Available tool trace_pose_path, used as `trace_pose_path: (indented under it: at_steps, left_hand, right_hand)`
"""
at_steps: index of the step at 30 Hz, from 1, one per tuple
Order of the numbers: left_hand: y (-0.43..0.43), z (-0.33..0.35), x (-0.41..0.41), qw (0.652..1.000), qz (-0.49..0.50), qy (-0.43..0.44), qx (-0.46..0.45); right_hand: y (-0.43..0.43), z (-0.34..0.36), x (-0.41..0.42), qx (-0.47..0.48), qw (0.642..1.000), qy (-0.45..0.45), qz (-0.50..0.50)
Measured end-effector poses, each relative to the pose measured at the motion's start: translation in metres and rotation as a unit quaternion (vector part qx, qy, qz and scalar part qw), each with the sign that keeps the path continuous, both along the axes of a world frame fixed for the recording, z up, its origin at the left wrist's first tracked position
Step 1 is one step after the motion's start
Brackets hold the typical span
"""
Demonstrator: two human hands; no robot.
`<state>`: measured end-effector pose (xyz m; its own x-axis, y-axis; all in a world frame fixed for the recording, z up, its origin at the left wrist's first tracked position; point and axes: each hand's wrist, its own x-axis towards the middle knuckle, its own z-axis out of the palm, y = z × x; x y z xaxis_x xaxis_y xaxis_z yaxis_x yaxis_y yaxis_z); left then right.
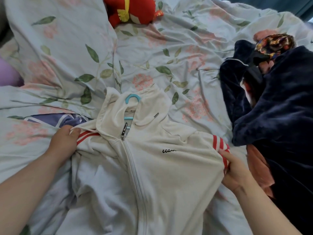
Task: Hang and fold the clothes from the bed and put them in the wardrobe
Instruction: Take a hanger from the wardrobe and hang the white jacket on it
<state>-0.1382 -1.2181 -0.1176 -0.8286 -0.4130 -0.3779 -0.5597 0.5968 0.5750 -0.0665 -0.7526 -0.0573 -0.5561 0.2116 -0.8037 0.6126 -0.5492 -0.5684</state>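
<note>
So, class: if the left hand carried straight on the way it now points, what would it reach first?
The left hand grips the white jacket at its striped shoulder and points up-right. Going on, it would probably meet the jacket's hood first, though depth is unclear.

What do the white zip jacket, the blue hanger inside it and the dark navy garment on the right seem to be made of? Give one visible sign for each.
White zip jacket: soft matte knit, probably cotton fleece; it creases gently, without shine.
Blue hanger: likely plastic; smooth, evenly coloured hook.
Dark navy garment: plush, velvety pile, perhaps velour or fleece; soft sheen along its folds.
</note>
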Motion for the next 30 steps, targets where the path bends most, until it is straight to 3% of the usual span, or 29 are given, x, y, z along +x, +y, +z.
trace_pose_path:
  at_steps: [4, 7, 9, 11, 13, 14, 17, 19, 22, 25, 30]
  left_hand:
    - [0.005, -0.001, -0.003, 1.000, -0.005, -0.012, -0.010]
    - [0.009, 0.001, -0.002, 0.999, -0.017, -0.028, -0.028]
    - [0.010, 0.004, -0.001, 0.997, -0.037, -0.052, -0.042]
    - [0.015, 0.010, -0.004, 0.992, -0.063, -0.086, -0.062]
    - [0.023, 0.018, -0.009, 0.983, -0.104, -0.095, -0.114]
    - [0.029, 0.022, -0.012, 0.979, -0.124, -0.081, -0.136]
    - [0.052, 0.029, -0.027, 0.977, -0.177, -0.052, -0.105]
    - [0.065, 0.030, -0.041, 0.966, -0.228, -0.100, -0.076]
    - [0.068, 0.030, -0.049, 0.960, -0.246, -0.123, -0.056]
    - [0.069, 0.045, -0.036, 0.971, -0.223, -0.066, -0.057]
    - [0.084, 0.116, 0.007, 0.978, -0.192, -0.002, -0.080]
  right_hand:
    - [0.046, 0.025, 0.003, 0.048, 0.999, 0.024, -0.003]
    - [0.071, 0.026, 0.003, 0.198, 0.978, -0.031, 0.065]
    - [0.074, 0.016, 0.002, 0.382, 0.903, -0.096, 0.174]
    - [0.059, 0.008, 0.000, 0.520, 0.795, -0.156, 0.271]
    - [0.033, 0.009, -0.009, 0.613, 0.713, -0.138, 0.311]
    - [0.019, 0.010, -0.015, 0.639, 0.696, -0.095, 0.315]
    - [-0.029, 0.004, -0.037, 0.623, 0.696, 0.031, 0.354]
    - [-0.060, 0.000, -0.051, 0.595, 0.692, 0.074, 0.403]
    - [-0.100, 0.006, -0.065, 0.550, 0.692, 0.113, 0.453]
    - [-0.126, 0.022, -0.066, 0.517, 0.688, 0.153, 0.486]
    - [-0.128, 0.080, -0.041, 0.491, 0.724, 0.164, 0.456]
